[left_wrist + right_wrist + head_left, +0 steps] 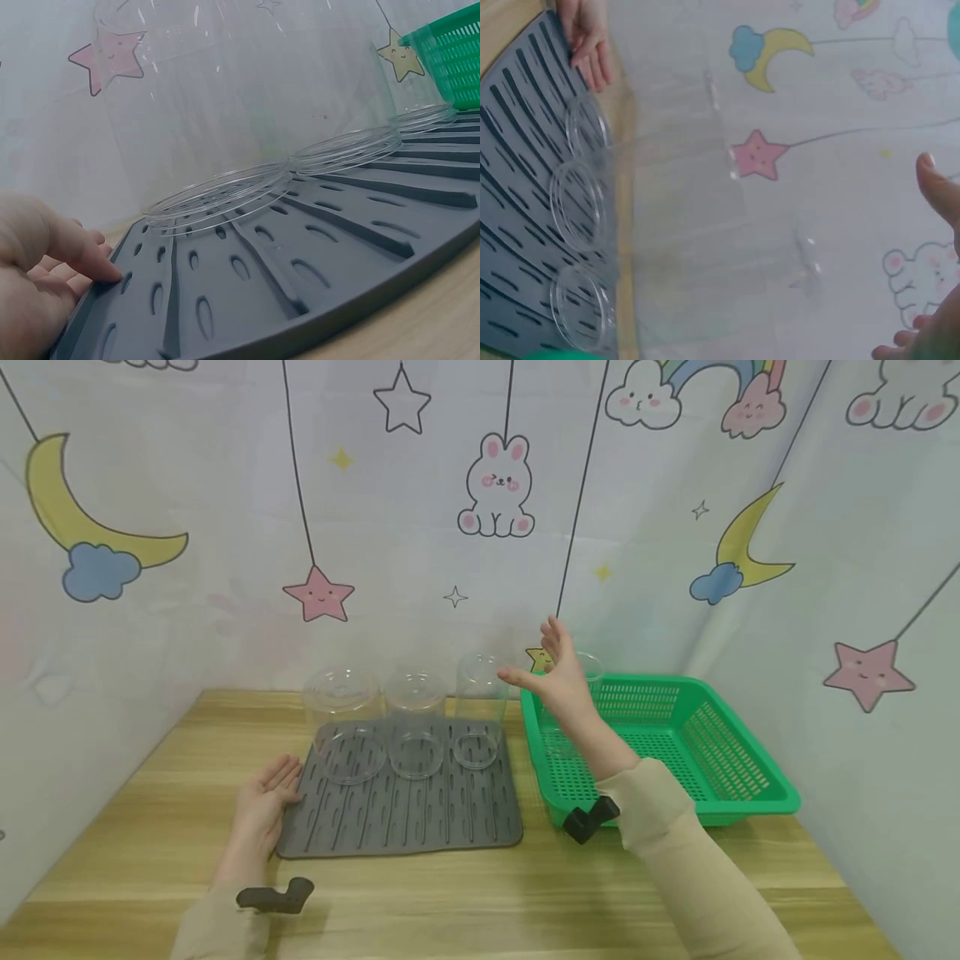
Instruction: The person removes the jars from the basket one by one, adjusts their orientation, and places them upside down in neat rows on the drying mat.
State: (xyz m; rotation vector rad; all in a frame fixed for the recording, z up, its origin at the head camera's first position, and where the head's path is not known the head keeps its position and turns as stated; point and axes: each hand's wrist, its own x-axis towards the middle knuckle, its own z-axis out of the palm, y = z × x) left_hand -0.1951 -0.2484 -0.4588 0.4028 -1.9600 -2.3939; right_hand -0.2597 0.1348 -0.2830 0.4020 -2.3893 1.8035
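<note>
Three clear, see-through cups stand in a row on a grey ridged drying mat (405, 814): a wide one (347, 718) at the left, a middle one (415, 714) and a narrower, taller one (480, 706) at the right. My left hand (262, 802) is at the mat's left edge, palm up, its thumb touching the mat's rim in the left wrist view. Raised near the tall cup's top is my right hand (564, 685), thumb and fingers spread, holding nothing. Behind it, a fourth clear cup (592, 670) stands in the green basket (750, 806), partly hidden by the hand.
The slotted basket takes up the right of the wooden table (465, 902), close beside the mat. A white patterned curtain (405, 527) hangs behind the table. Each sleeve carries a black strap piece (592, 818) near the wrist.
</note>
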